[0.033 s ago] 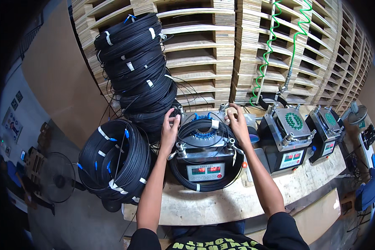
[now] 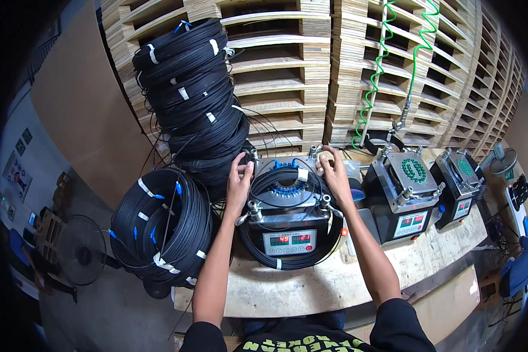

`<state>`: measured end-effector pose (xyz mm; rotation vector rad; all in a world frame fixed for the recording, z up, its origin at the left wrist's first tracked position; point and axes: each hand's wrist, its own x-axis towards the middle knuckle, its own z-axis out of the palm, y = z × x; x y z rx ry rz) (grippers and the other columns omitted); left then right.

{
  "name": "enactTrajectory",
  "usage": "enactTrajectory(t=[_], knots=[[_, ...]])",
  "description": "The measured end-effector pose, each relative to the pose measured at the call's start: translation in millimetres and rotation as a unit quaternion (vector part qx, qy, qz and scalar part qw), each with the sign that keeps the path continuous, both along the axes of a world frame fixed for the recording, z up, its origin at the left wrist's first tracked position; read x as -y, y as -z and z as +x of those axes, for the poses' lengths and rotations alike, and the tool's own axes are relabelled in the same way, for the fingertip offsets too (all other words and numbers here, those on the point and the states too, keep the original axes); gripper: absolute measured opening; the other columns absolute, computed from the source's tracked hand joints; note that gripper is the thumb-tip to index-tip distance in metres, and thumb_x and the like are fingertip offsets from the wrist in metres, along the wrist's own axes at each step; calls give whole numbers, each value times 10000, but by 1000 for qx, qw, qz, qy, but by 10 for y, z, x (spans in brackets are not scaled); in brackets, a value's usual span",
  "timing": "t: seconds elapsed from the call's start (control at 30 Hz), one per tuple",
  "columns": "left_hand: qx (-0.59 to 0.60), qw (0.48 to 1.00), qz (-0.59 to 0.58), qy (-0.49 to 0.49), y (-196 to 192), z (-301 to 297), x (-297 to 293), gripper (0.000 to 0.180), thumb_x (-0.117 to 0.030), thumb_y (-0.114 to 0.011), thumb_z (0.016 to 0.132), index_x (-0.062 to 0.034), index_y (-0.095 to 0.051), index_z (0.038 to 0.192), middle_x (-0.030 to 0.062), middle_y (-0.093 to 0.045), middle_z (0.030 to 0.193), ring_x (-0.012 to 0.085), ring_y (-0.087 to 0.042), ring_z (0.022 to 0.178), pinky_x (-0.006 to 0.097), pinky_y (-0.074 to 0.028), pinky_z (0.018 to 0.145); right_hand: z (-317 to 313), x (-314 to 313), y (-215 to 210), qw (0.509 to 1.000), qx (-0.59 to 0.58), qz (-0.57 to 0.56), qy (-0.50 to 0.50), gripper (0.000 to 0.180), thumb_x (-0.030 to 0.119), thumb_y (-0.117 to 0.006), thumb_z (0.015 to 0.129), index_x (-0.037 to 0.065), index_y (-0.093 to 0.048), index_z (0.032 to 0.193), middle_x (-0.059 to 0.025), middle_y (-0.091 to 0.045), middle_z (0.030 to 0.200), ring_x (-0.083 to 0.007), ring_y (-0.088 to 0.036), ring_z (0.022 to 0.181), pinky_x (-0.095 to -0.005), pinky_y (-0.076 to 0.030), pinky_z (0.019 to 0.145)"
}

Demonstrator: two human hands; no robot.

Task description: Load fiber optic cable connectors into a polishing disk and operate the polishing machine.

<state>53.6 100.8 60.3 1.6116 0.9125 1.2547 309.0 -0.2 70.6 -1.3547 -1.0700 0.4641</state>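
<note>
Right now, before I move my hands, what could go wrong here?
The tall stack of black coils, behind and left of the machine, might topple if bumped. The cable coil hanging around the machine's front could snag on a front corner clamp. Your left fingers and right fingers, up at the rear corner posts, might get pinched if those parts move.

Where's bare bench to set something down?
Bare tabletop: strip between the coil-draped machine and the person; patch in front of the nearer green-topped machine. Crowded: left side, cable coils beside the left hand.
</note>
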Motion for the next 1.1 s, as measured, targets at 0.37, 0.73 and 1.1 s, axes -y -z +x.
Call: enactTrajectory(t=[0.37,0.73,1.1], knots=[[13,1000,-13,12,-73,21,50,635,-418,-568,1016,-98,-368,1527,84,-617,994,126,-559,824,284,-473,767,7,-2,5,999,23,-23,26,452,340,-598,1010,73,-507,1364,-80,-643,847,-133,-590,760,-290,-498,701],[-20,999,-26,3,-81,-11,56,687,-472,-548,1015,-124,-312,1558,68,-619,1043,139,-565,954,299,-456,865,45,-44,61,999,-15,-29,-13,468,356,-593,1011,67,-508,1369,-83,-649,892,-129,-599,742,-288,-503,699],[19,999,-29,31,-103,0,47,628,-502,-407,1060,-151,-288,1566,87,-611,1054,137,-538,900,319,-465,831,15,-20,8,1000,0,-8,3,455,345,-613,1004,60,-519,1345,-83,-638,887,-113,-573,682,-283,-497,645]])
